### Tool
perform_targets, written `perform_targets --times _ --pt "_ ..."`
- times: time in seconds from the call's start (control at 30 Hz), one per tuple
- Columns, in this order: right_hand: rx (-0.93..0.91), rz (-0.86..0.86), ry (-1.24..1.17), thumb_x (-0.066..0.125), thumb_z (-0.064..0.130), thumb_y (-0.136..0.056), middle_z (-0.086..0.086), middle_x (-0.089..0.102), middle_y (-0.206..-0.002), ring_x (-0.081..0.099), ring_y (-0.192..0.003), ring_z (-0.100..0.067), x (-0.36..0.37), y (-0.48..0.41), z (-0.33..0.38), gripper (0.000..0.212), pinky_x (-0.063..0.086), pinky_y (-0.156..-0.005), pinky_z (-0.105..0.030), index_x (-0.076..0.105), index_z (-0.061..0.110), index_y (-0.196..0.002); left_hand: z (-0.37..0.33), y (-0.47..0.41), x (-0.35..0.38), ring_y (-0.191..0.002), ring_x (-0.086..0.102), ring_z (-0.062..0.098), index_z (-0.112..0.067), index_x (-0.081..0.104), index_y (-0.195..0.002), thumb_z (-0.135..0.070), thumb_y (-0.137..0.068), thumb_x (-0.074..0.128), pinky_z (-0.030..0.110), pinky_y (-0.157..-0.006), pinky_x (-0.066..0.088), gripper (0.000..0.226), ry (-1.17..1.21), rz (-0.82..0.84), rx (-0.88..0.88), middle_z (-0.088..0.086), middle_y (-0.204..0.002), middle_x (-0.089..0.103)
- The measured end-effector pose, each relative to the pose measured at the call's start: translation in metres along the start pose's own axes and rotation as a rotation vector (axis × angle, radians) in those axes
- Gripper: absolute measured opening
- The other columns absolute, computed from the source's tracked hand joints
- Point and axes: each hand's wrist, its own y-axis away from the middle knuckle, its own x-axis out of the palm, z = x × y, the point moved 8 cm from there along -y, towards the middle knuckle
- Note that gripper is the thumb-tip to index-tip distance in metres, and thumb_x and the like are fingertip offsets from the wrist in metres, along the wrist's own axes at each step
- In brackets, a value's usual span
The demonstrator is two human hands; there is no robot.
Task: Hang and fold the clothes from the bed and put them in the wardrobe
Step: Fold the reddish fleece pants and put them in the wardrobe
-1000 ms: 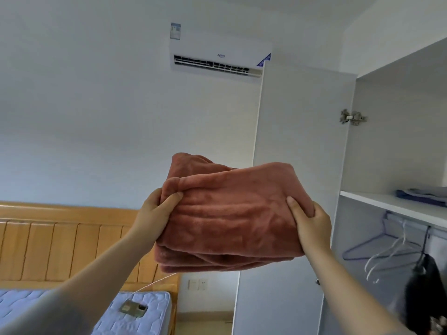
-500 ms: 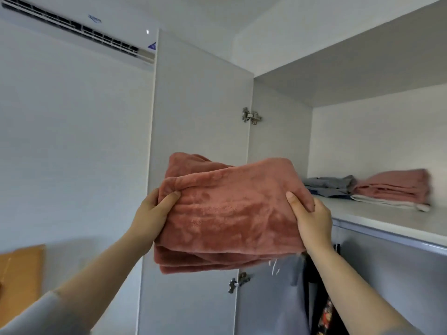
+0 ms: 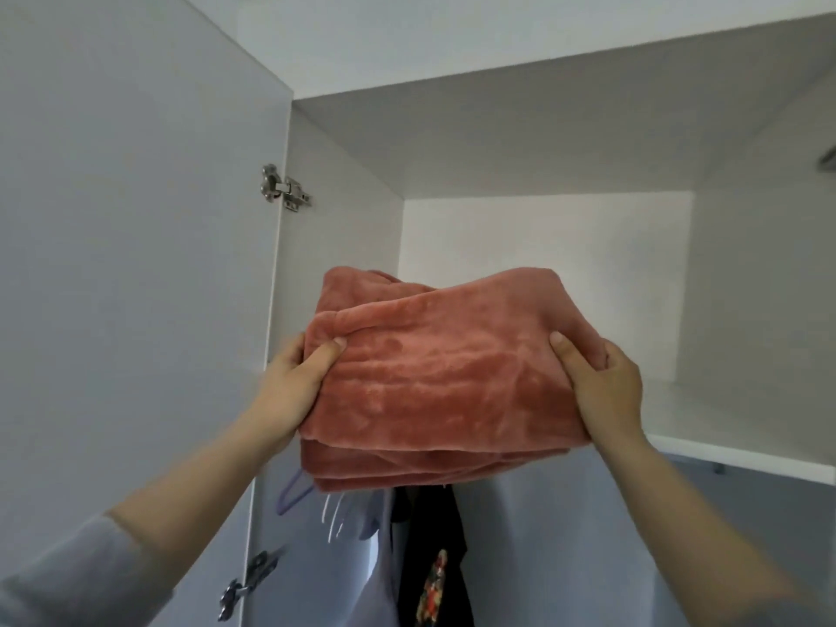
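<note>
- While both hands grip it by its ends, the folded pink fleece garment [image 3: 443,377] is held up in front of the wardrobe shelf [image 3: 733,457], its top above the shelf's front edge and its lowest folds just under that edge; whether it touches the shelf cannot be told.
- Below the shelf hangs a black garment [image 3: 429,527] with a red and yellow print, too blurred for any writing to be read.
- At the end farther from the bare part of the shelf, the left hand [image 3: 289,391] pinches the bundle: the thumb lies flat on the front face near the top corner, and the other fingers go behind the cloth, out of sight.
- At the end nearer the bare shelf, the right hand [image 3: 601,391] pinches likewise, thumb pressed on the front face and fingers curled round the edge.
- A grey sleeve [image 3: 68,576] covers the left forearm.
- Under the shelf, beside the black garment, a purple hanger [image 3: 294,491] and pale hangers [image 3: 334,518] show below the bundle.
- Left of the shelf the white wardrobe door [image 3: 135,264] stands open, with one metal hinge [image 3: 282,188] above shelf level.
</note>
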Motion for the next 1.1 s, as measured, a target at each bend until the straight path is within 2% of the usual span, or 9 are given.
perform_targets --times 0.4,0.5,0.6,0.67,0.83,0.9,0.97,1.03,1.1 --pt "0.049 -0.035 0.252 0.066 0.06 -0.081 0.0 0.069 -0.08 0.064 -0.082 -0.023 -0.073 -0.097 -0.055 0.041 0.051 -0.077 -0.038 0.067 0.019 -0.08 0.054 -0.071 0.148 -0.094 0.072 0.021 -0.021 0.066 -0.115 -0.051 -0.078 0.07 0.039 -0.085 0.056 0.048 0.121 0.132 -0.107 0.004 -0.106 0.074" --pt "0.206 0.119 0.437 0.061 0.059 -0.085 -0.012 0.068 -0.109 0.062 -0.103 -0.031 -0.068 -0.109 -0.078 0.055 0.048 -0.089 -0.038 0.066 0.009 -0.108 0.077 -0.081 0.165 -0.082 0.073 0.018 -0.016 0.068 -0.108 -0.038 -0.088 0.067 0.029 -0.068 0.057 0.031 0.106 0.121 -0.18 0.005 -0.095 0.076" --pt "0.218 0.218 0.625 0.061 0.056 -0.086 -0.015 0.048 -0.143 0.047 -0.13 -0.03 -0.058 -0.104 -0.073 0.077 0.038 -0.105 -0.038 0.041 0.011 -0.144 0.095 -0.089 0.175 -0.094 0.069 0.029 -0.008 0.068 -0.112 -0.04 -0.089 0.064 0.042 -0.088 0.056 0.039 0.041 0.142 -0.282 0.013 -0.104 0.072" --pt "0.08 0.258 0.667 0.062 0.056 -0.085 -0.008 0.05 -0.141 0.049 -0.127 -0.024 -0.045 -0.091 -0.047 0.069 0.038 -0.101 -0.033 0.046 0.019 -0.142 0.097 -0.095 0.18 -0.096 0.068 0.03 -0.005 0.066 -0.114 -0.041 -0.089 0.063 0.043 -0.093 0.053 0.044 0.01 0.175 -0.331 0.015 -0.105 0.071" --pt "-0.084 0.524 0.763 0.059 0.066 -0.079 0.014 0.065 -0.116 0.059 -0.107 -0.008 0.005 -0.031 0.005 0.051 0.047 -0.092 -0.03 0.065 0.033 -0.117 0.088 -0.101 0.189 -0.09 0.068 0.025 -0.01 0.063 -0.117 -0.047 -0.09 0.06 0.03 -0.072 0.054 0.046 -0.059 0.382 -0.428 0.013 -0.105 0.071" --pt "-0.136 0.529 0.738 0.058 0.068 -0.079 0.018 0.066 -0.116 0.059 -0.111 -0.006 0.024 -0.013 0.027 0.049 0.048 -0.098 -0.036 0.064 0.039 -0.118 0.078 -0.107 0.182 -0.082 0.064 0.018 -0.015 0.066 -0.105 -0.054 -0.09 0.055 0.025 -0.067 0.047 0.043 -0.397 0.451 -0.268 0.005 -0.102 0.071" --pt "-0.138 0.616 0.69 0.06 0.071 -0.075 0.02 0.057 -0.132 0.048 -0.128 -0.008 0.047 0.003 0.039 0.06 0.038 -0.109 -0.045 0.052 0.048 -0.13 0.061 -0.118 0.174 -0.085 0.057 0.021 -0.016 0.064 -0.101 -0.059 -0.088 0.055 0.029 -0.074 0.043 0.046 -0.825 0.382 0.041 0.009 -0.104 0.067" --pt "-0.086 0.747 0.778 0.066 0.073 -0.069 0.013 0.033 -0.153 0.021 -0.146 -0.018 0.072 0.021 0.031 0.087 0.022 -0.116 -0.058 0.03 0.05 -0.144 0.037 -0.121 0.167 -0.1 0.055 0.026 -0.013 0.056 -0.11 -0.05 -0.082 0.068 0.037 -0.086 0.046 0.047 -0.852 0.257 0.388 0.012 -0.115 0.058" --pt "-0.045 0.855 0.941 0.071 0.072 -0.065 0.006 0.003 -0.163 -0.01 -0.15 -0.024 0.09 0.041 0.014 0.112 0.002 -0.116 -0.067 0.004 0.047 -0.15 0.022 -0.113 0.167 -0.119 0.05 0.025 -0.014 0.052 -0.126 -0.032 -0.08 0.076 0.04 -0.103 0.041 0.055 -0.727 0.351 0.707 0.008 -0.128 0.051"
